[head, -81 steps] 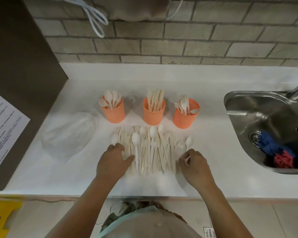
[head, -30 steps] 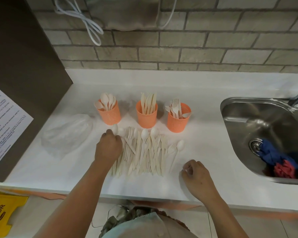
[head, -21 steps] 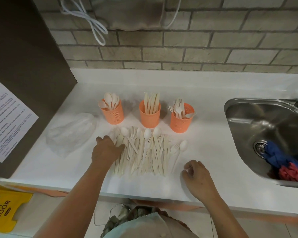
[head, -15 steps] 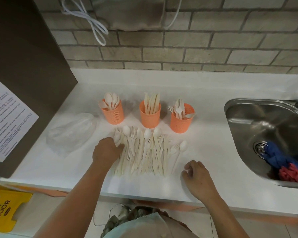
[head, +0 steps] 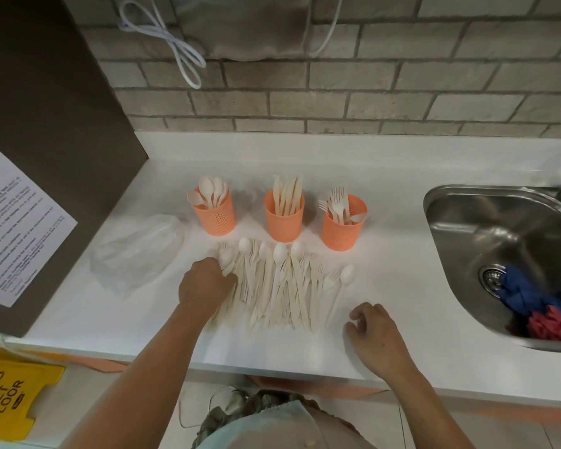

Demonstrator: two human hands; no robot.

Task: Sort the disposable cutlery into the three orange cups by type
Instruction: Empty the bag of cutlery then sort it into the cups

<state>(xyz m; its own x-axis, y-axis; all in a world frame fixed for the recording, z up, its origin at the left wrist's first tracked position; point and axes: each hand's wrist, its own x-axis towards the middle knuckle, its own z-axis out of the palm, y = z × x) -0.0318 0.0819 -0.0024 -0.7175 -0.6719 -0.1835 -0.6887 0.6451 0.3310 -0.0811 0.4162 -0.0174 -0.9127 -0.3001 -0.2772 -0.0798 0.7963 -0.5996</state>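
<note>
The yellow sign [head: 10, 393] reads "WET FLOOR". On the notice [head: 13, 222] only "use" is legible. Cream cutlery [head: 279, 286] lies piled, handles toward the person, on the white worktop [head: 386, 270] before three perforated orange cups. The left cup [head: 217, 218] holds spoons [head: 209, 189], the middle cup [head: 284, 223] knives [head: 287, 192], and the right cup [head: 340, 233] forks [head: 337, 199] plus a stray spoon [head: 358, 218]. The left hand [head: 204, 283] rests on the pile's left edge, fingers curled; whether they pinch anything cannot be told. The right hand [head: 376, 335] rests beside the pile, fingers loosely curled, holding nothing.
</note>
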